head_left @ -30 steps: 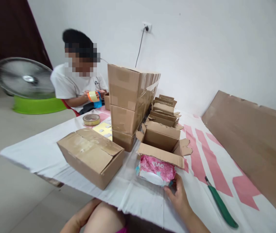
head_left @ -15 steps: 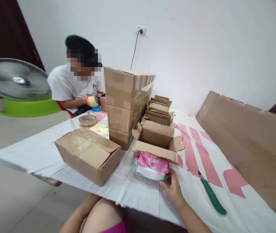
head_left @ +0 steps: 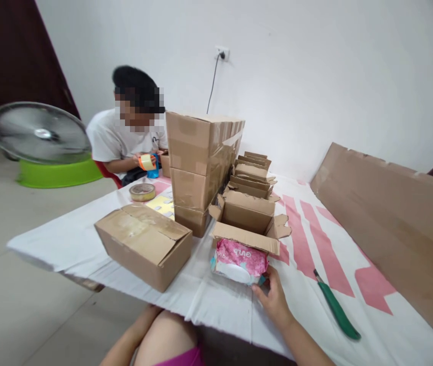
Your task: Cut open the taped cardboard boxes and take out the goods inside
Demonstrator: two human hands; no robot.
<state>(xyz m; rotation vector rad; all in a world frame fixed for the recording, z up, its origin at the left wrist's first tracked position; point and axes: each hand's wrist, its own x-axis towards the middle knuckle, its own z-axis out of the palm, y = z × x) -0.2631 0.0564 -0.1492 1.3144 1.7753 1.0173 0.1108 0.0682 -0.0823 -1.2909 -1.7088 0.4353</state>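
Observation:
A pink and white pack of wet wipes (head_left: pixel 240 259) lies at the near side of the open carton (head_left: pixel 245 218), under its front flap. My right hand (head_left: pixel 273 295) grips the pack's right end, thumb in front and fingertips partly hidden behind it. My left hand (head_left: pixel 148 314) rests by my knee below the table edge; its fingers are hidden. Left of the pack sits a closed cardboard box (head_left: pixel 144 244), its lid slightly raised on the right. A green-handled cutter (head_left: pixel 338 310) lies to the right of my right hand.
Stacked taped boxes (head_left: pixel 189 162) rise mid-table, with more open cartons (head_left: pixel 250 178) behind. A tape roll (head_left: pixel 142 191) lies at left. Across the table, a seated person (head_left: pixel 105 134) holds a tape dispenser (head_left: pixel 150 163). A cardboard sheet (head_left: pixel 388 218) leans at right; a fan (head_left: pixel 41 133) stands on the floor.
The camera view shifts slightly. My right hand keeps its hold on the wipes pack, and my left hand stays by my knee. The seated person's tape dispenser moves slightly.

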